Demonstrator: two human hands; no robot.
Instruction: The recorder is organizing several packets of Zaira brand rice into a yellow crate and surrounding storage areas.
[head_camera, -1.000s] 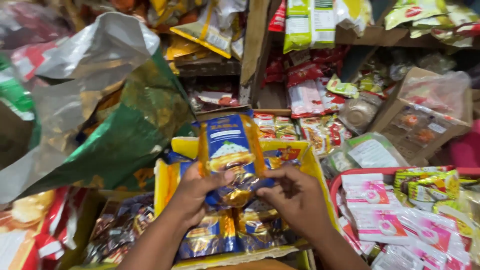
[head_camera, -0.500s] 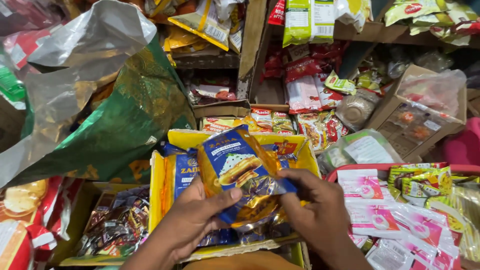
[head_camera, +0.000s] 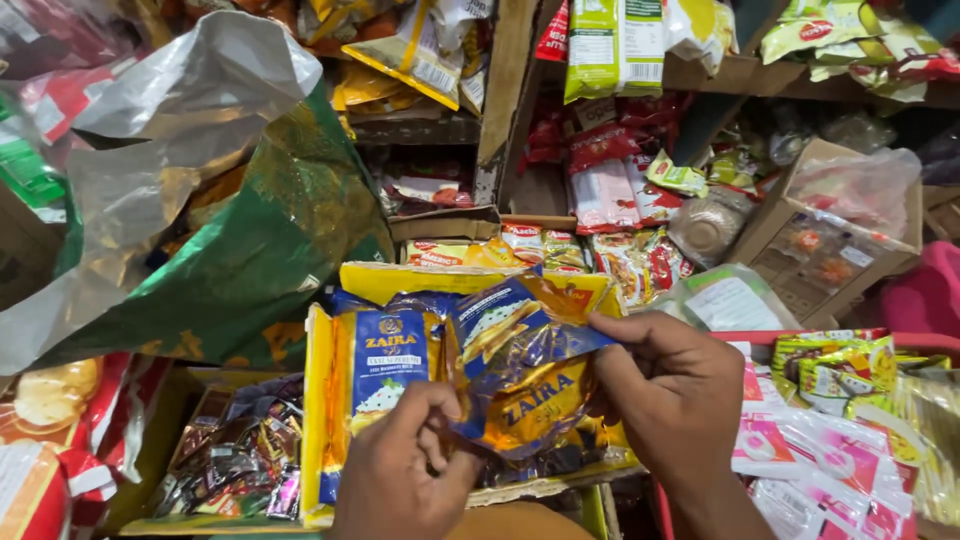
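Both hands grip one blue-and-gold snack packet (head_camera: 520, 375) – left hand (head_camera: 405, 465) pinches bottom edge, right hand (head_camera: 680, 395) top corner; held over yellow carton (head_camera: 325, 400); next move likely needs it slotted in upright.

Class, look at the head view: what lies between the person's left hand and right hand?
A blue and gold foil packet, pinched by the left hand and right hand, above the yellow box.

I see a wooden shelf (head_camera: 735, 80) at the top, and green packets (head_camera: 615, 45) lie on it. Lower, a yellow carton (head_camera: 320, 420) carries blue and gold packets (head_camera: 388, 365), beside a box of small sweets (head_camera: 240, 460).
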